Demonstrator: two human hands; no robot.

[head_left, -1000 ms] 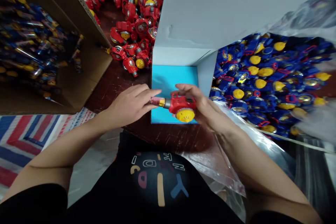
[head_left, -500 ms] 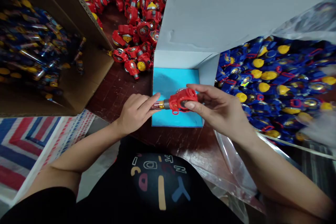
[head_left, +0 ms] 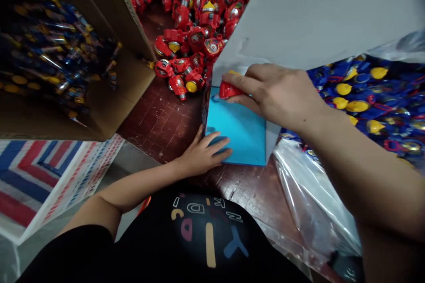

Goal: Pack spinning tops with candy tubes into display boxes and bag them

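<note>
My right hand (head_left: 279, 90) grips a red plastic toy (head_left: 229, 90) from above, its fingers curled around it. The toy lies over the far left part of a bright blue panel (head_left: 239, 130), inside a tall grey-white cardboard box (head_left: 292, 13). Its grey end points left; much of the rest is hidden by my fingers. My left hand (head_left: 204, 154) rests at the panel's near left edge with fingers spread, holding nothing.
Many similar red toys (head_left: 197, 37) are heaped at the back left on a dark red tabletop (head_left: 159, 119). A brown carton (head_left: 129, 93) of small tubes stands left. Blue and yellow toys (head_left: 375, 97) fill the right, beside clear plastic (head_left: 302, 185). A striped bag (head_left: 43, 172) lies lower left.
My left hand has let go of the clear tube on the red toy and spread out onto the panel. My right hand has carried the toy away from me, toward the panel's far left.
</note>
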